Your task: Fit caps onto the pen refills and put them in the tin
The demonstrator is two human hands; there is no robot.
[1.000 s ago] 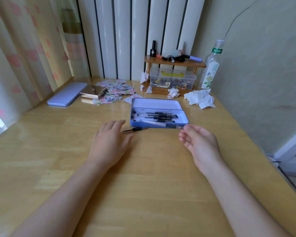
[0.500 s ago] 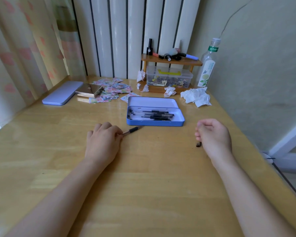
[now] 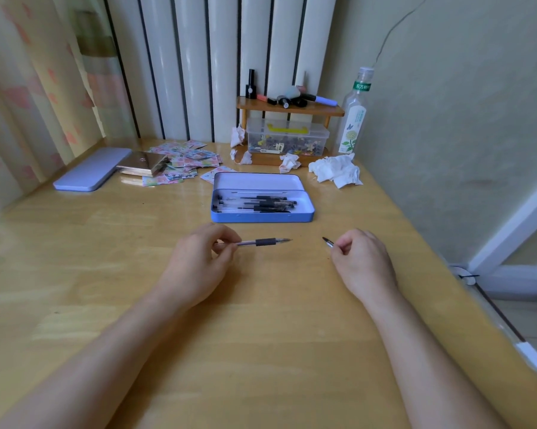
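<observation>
The left hand (image 3: 199, 261) pinches the rear end of a pen (image 3: 261, 242) between thumb and fingertips, holding it level just above the tabletop (image 3: 261, 351), its bare tip pointing right. The right hand (image 3: 363, 261) is curled around a small dark cap (image 3: 327, 241), gripped between thumb and forefinger, with the cap's end poking out toward the pen tip; the two are near each other but apart, with a gap of bare wood between them. Both forearms reach in from the near edge. Just beyond the hands, about mid-tabletop, sits the open blue tin (image 3: 262, 215), its long side facing the person, with a bunch of pens (image 3: 257, 203) lying lengthwise inside. Toward the far left edge lies the tin's lid (image 3: 90, 170), flat, beside a gold box (image 3: 143, 164) resting on scattered cards (image 3: 186, 159). At the far edge stands a small wooden shelf (image 3: 292, 108) with a clear box (image 3: 287, 137) beneath it, crumpled tissues (image 3: 335, 171) in front, and a bottle (image 3: 354, 119) at the far right corner.
</observation>
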